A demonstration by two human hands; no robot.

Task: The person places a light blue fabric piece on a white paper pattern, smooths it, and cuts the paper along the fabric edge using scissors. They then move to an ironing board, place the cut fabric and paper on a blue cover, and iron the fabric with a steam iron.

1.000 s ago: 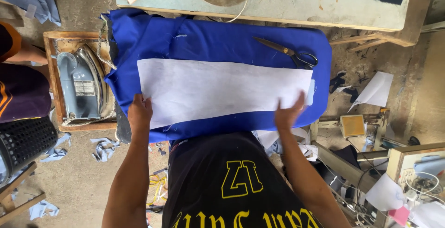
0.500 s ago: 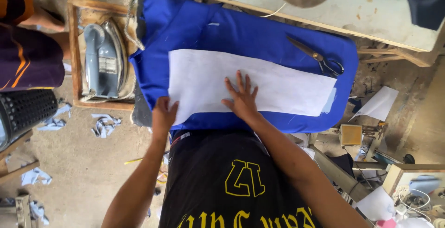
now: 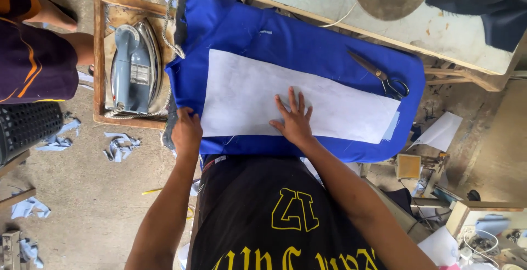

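Note:
A blue cloth (image 3: 285, 39) covers a padded board in front of me. On it lies a long white rectangular sheet (image 3: 241, 88). My right hand (image 3: 293, 119) presses flat on the sheet's near edge around its middle, fingers spread. My left hand (image 3: 186, 132) grips the near left corner of the blue cloth, just beside the sheet's corner, fingers curled over the edge. Scissors (image 3: 379, 75) with dark handles rest on the blue cloth to the right, beyond the sheet.
A grey-blue electric iron (image 3: 132, 67) lies in a wooden tray (image 3: 101, 56) to the left of the board. Another person (image 3: 38, 56) in dark clothes stands at far left. A pale worktable (image 3: 428, 28) runs behind the board. Cloth scraps (image 3: 121, 146) litter the floor.
My right hand slid left along the sheet from its right end to its middle. My left hand went from flat on the sheet's corner to curled on the cloth edge.

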